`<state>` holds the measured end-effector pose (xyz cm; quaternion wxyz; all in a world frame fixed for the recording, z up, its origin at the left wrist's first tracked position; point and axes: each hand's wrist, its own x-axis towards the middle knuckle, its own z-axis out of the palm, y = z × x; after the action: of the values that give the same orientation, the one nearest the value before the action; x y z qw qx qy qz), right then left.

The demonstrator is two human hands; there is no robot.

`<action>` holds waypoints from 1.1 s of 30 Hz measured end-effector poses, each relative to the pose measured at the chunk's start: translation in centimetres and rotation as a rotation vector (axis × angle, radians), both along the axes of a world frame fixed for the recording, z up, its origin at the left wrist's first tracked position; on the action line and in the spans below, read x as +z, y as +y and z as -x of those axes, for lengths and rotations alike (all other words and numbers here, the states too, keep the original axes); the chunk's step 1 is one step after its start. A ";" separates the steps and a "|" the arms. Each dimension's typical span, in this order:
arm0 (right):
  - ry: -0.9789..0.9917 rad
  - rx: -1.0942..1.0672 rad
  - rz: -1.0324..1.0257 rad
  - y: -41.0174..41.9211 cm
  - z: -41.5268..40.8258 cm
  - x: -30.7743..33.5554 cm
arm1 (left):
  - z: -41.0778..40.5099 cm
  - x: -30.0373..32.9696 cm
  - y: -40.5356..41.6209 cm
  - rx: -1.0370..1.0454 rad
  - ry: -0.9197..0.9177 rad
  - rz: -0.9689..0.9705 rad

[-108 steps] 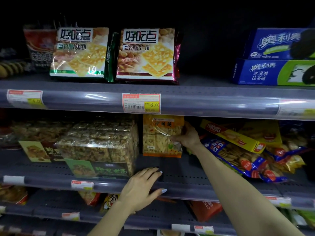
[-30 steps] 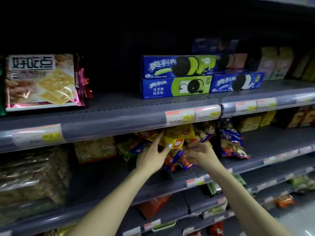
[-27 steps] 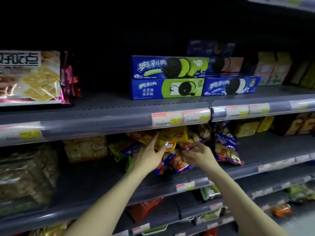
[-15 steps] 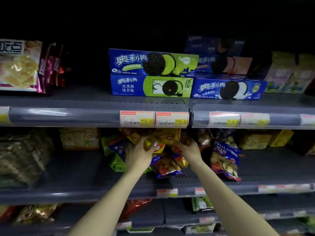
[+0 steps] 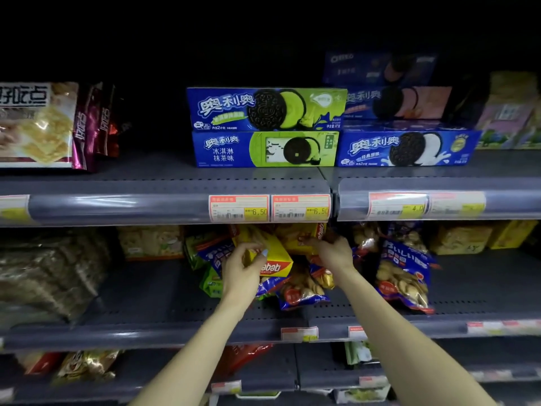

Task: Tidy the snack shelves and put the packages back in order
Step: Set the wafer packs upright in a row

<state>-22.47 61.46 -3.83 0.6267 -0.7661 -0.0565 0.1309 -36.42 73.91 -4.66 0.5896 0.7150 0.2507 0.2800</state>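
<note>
Centre frame, middle shelf [image 5: 483, 288]: left hand [image 5: 244, 269] grips the tilted yellow wafer box [image 5: 270, 256], right hand [image 5: 332, 253] pinches a second yellow box [image 5: 301, 238] behind it, both atop loose blue biscuit bags [image 5: 301, 291]; best lift both clear, then square them upright side by side.

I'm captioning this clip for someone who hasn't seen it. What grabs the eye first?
The bright blue cookie boxes stacked on the upper shelf stand out. Below, on the middle shelf, the left hand grips a yellow wafer box and the right hand holds another box atop jumbled biscuit bags.
</note>
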 end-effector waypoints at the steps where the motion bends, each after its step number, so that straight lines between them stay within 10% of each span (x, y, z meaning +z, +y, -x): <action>1: 0.036 -0.026 -0.055 -0.1 0.0 -0.1 | 0.5 -0.1 -0.1 -0.005 -0.024 0.001; 15: 0.278 -0.274 -0.637 -8.6 5.6 -1.2 | 3.5 -2.2 -4.1 -0.011 -0.193 0.037; 33: 0.272 -0.267 -0.888 -16.8 8.8 -2.0 | 2.9 -2.0 -9.1 -0.332 -0.202 0.372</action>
<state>-31.30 44.66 -5.82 0.9063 -0.4009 0.0742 0.1115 -39.34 64.78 -6.65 0.7706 0.5942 0.1168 0.1987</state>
